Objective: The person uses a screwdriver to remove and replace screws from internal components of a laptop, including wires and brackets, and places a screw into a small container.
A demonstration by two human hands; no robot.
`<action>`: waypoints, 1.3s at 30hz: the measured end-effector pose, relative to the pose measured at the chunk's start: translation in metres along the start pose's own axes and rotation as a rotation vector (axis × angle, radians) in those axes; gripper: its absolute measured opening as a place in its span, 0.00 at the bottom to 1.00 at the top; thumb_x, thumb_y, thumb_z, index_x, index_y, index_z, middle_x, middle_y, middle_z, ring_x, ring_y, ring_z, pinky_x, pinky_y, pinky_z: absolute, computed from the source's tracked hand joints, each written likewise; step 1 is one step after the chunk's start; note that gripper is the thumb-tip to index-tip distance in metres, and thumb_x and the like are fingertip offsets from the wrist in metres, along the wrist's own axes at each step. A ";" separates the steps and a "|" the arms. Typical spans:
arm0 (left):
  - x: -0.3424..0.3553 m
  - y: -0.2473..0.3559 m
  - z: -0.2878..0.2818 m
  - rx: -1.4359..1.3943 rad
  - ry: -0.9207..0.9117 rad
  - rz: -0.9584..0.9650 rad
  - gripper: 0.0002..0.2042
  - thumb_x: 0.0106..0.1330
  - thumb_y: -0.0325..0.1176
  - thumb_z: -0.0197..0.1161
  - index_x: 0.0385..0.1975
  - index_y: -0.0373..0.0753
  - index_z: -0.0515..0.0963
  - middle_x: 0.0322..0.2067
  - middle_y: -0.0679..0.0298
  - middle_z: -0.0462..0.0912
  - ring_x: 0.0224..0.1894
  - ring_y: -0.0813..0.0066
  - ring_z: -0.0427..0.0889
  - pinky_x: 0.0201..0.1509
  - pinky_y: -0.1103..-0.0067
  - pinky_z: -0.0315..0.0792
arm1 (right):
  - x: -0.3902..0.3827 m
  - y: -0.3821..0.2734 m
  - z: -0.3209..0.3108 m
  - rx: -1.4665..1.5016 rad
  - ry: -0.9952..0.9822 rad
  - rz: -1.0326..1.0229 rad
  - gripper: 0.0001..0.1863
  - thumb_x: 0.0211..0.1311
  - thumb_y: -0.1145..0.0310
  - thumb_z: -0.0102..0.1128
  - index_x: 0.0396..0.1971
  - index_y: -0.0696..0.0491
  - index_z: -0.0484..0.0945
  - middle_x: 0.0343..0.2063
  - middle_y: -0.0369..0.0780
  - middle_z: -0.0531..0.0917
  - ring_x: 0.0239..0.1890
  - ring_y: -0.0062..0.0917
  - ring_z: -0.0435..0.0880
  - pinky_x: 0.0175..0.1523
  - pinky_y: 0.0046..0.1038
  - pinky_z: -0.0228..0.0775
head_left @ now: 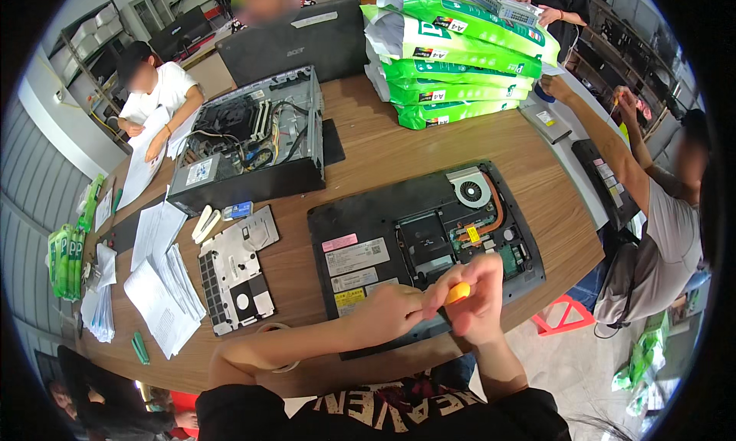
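Note:
Above the near edge of an upturned black laptop (360, 234), my right hand (479, 299) is closed round an orange-handled screwdriver (458, 293). Only the rounded orange handle shows; its shaft is hidden. Close against it, my left hand (383, 316) is pinched; what its fingertips hold, if anything, is too small to name. The laptop's underside is uncovered, with a round fan (471, 189), a copper heat pipe (497, 215) and a green circuit board (515, 253) exposed. Labels cover its left part. A detached silver and black panel (236, 276) lies left of the laptop.
An opened desktop computer case (253, 146) stands at the back left before a black monitor (295, 42). Green paper packs (460, 80) are stacked behind the laptop. Loose papers (165, 303) lie at the left. Co-workers sit left (161, 88) and right (667, 234).

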State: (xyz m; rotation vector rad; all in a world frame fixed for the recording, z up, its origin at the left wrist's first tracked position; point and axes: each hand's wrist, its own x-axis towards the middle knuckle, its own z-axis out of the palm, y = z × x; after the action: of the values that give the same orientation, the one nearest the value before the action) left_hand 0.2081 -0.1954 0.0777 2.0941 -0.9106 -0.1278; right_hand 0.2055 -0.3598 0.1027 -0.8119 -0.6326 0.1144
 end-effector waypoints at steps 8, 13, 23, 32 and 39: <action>-0.003 0.001 0.000 0.047 0.061 0.024 0.07 0.56 0.34 0.63 0.30 0.38 0.79 0.28 0.58 0.82 0.30 0.58 0.80 0.33 0.68 0.71 | -0.003 0.001 0.004 -0.487 0.160 -0.268 0.11 0.54 0.76 0.64 0.37 0.58 0.73 0.32 0.46 0.78 0.31 0.36 0.83 0.42 0.36 0.77; 0.001 0.008 -0.002 0.068 0.053 -0.035 0.07 0.55 0.34 0.63 0.30 0.38 0.80 0.28 0.57 0.82 0.29 0.58 0.80 0.32 0.67 0.71 | -0.003 -0.006 0.001 -0.431 0.018 -0.146 0.13 0.54 0.78 0.63 0.39 0.59 0.72 0.35 0.47 0.80 0.39 0.35 0.83 0.49 0.39 0.75; 0.001 0.005 0.001 0.046 0.076 0.004 0.06 0.55 0.33 0.63 0.30 0.38 0.79 0.27 0.59 0.81 0.30 0.59 0.80 0.33 0.68 0.71 | 0.000 -0.020 0.002 -0.795 0.001 -0.221 0.17 0.45 0.79 0.71 0.37 0.55 0.76 0.35 0.44 0.76 0.37 0.33 0.82 0.51 0.40 0.75; -0.001 0.006 0.000 0.000 0.010 -0.020 0.09 0.54 0.31 0.64 0.34 0.39 0.78 0.25 0.60 0.79 0.29 0.58 0.79 0.31 0.68 0.72 | -0.004 -0.027 0.022 -0.902 0.131 -0.236 0.16 0.39 0.74 0.75 0.31 0.57 0.80 0.28 0.44 0.83 0.31 0.28 0.84 0.39 0.29 0.79; 0.000 0.004 0.004 0.013 0.113 0.091 0.08 0.57 0.32 0.63 0.34 0.37 0.77 0.28 0.56 0.79 0.30 0.55 0.79 0.34 0.67 0.73 | 0.004 -0.040 0.018 -0.932 -0.010 -0.118 0.09 0.50 0.77 0.64 0.33 0.57 0.79 0.30 0.45 0.85 0.39 0.36 0.85 0.52 0.38 0.74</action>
State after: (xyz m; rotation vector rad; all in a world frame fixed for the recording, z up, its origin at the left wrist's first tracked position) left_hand 0.2046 -0.1998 0.0776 2.0461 -0.9381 0.0431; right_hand 0.1931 -0.3741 0.1422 -1.6646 -0.7427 -0.3119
